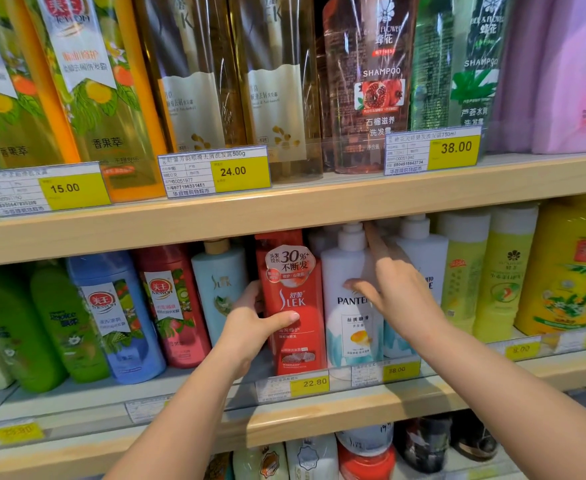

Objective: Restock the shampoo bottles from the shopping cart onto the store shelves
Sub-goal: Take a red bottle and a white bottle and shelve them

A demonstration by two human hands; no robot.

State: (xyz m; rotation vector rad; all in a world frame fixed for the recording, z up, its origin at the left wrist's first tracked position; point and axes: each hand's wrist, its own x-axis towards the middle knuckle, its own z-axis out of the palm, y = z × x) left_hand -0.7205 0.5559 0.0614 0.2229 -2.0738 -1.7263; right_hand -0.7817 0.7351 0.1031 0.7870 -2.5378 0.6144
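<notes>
A red Slek shampoo bottle point(293, 282) stands upright on the middle shelf point(319, 410), between a pale blue Slek bottle point(219, 282) and a white Pantene pump bottle point(348, 306). My left hand point(250, 327) grips the red bottle's left side, thumb across its front. My right hand point(395, 292) has its fingers spread: the thumb touches the Pantene bottle's front and the fingers reach between it and a second white pump bottle point(423, 251) behind. The shopping cart is out of view.
The upper shelf point(284, 209) holds tall yellow, amber, pomegranate and green shampoo bottles behind price tags. Green, blue and red bottles stand left on the middle shelf, yellow-green ones right. More bottles sit on the shelf below point(364, 452).
</notes>
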